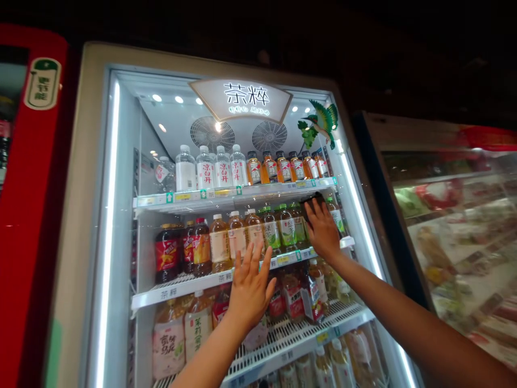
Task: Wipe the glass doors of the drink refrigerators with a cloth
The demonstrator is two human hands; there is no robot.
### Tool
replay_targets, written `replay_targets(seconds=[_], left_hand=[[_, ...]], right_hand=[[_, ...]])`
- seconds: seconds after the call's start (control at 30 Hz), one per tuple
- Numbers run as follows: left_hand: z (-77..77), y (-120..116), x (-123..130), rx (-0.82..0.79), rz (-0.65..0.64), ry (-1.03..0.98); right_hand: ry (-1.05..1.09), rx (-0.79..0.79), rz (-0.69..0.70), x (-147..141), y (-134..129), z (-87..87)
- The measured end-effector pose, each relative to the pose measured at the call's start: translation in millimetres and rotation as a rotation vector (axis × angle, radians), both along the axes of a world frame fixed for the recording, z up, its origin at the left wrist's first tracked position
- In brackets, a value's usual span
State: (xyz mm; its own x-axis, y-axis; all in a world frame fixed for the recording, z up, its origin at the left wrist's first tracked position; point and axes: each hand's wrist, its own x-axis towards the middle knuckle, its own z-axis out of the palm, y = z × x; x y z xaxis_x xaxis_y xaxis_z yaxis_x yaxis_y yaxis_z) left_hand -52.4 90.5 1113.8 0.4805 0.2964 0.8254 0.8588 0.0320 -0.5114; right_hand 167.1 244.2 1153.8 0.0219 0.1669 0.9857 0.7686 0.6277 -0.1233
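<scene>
My left hand (pixel 251 288) is open with its fingers spread, palm forward, in front of the edge of the middle wire shelf (pixel 194 286). I cannot tell whether it touches the glass. Higher and to the right, my right hand (pixel 322 229) has its fingers curled around a small black object (pixel 313 205), which is partly hidden. Green-capped tea bottles (pixel 287 226) stand just left of that hand. Orange-labelled bottled drinks (pixel 229 240) line the same shelf, with clear water bottles (pixel 222 167) on the shelf above.
The lit drinks refrigerator (pixel 97 215) has a pale frame, and more bottles fill its lower shelves. A red refrigerator (pixel 32 161) stands at the left. A glass-fronted display case (pixel 456 237) of packaged goods stands at the right.
</scene>
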Motion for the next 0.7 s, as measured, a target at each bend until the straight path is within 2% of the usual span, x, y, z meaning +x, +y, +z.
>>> replay_targets(seconds=[0.07, 0.17, 0.23, 0.3, 0.37, 0.43, 0.5, 0.53, 0.63, 0.7], left_hand=[[-5.4, 4.4, 6.9, -0.006, -0.008, -0.004], [-4.6, 13.9, 18.0, -0.015, -0.013, 0.009], [-0.3, 19.5, 24.2, -0.025, -0.015, 0.022], [3.3, 22.8, 27.3, -0.034, -0.016, 0.034], [4.7, 24.0, 27.2, -0.037, -0.018, 0.044], [4.5, 24.4, 24.7, -0.035, -0.022, 0.049], [4.8, 25.8, 21.9, -0.031, -0.036, 0.058], [5.6, 27.1, 20.9, -0.029, -0.045, 0.063], [10.1, 32.8, 19.6, -0.015, -0.073, 0.06], [12.6, 36.2, 19.4, -0.002, -0.085, 0.053]], right_hand=[[-0.143, 0.037, 0.029, -4.5, -7.5, -8.3], [-0.262, 0.069, 0.068, 0.0, -6.7, 9.2], [-0.208, 0.051, 0.078, 15.2, 7.1, 27.1], [-0.082, 0.011, 0.077, 33.8, 25.3, 33.3], [0.07, -0.035, 0.055, 46.4, 38.7, 22.3], [0.166, -0.07, 0.017, 47.6, 41.9, 2.2], [0.132, -0.073, -0.004, 40.3, 37.8, -11.5], [0.075, -0.062, 0.0, 36.6, 35.7, -12.2], [-0.07, -0.031, 0.032, 39.7, 40.8, 9.4], [-0.032, -0.052, 0.028, 56.4, 54.5, 27.7]])
